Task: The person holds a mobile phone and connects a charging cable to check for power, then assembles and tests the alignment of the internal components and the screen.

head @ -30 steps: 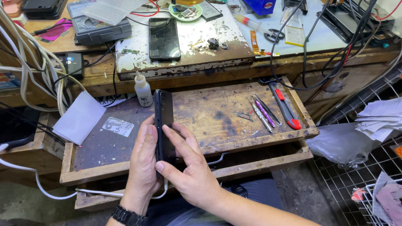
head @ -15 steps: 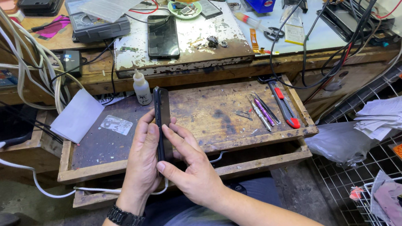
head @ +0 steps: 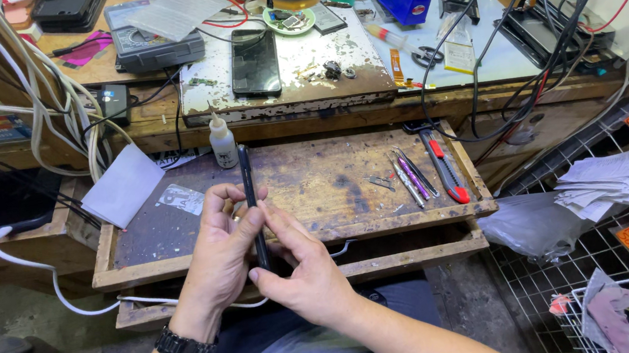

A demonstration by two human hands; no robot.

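Observation:
A thin black phone [head: 247,183] stands on edge over the pulled-out wooden drawer board [head: 314,176], seen edge-on. My left hand [head: 222,256], with a black wristwatch, grips its left side, thumb and fingers wrapped around the lower half. Against the phone's right side and bottom end, my right hand [head: 301,275] pinches with its fingertips. A second black phone [head: 254,61] lies flat on the worn white mat [head: 319,75] on the bench behind.
A small white dropper bottle [head: 223,141] stands just left of the phone's top. Tweezers and picks [head: 408,177] and a red utility knife [head: 442,165] lie on the board's right. White paper [head: 122,185] lies at left. Cables hang at left and right; a wire rack [head: 619,261] stands right.
The phone has turned more edge-on to the camera, and both hands have shifted slightly down its length. My head has moved a little closer.

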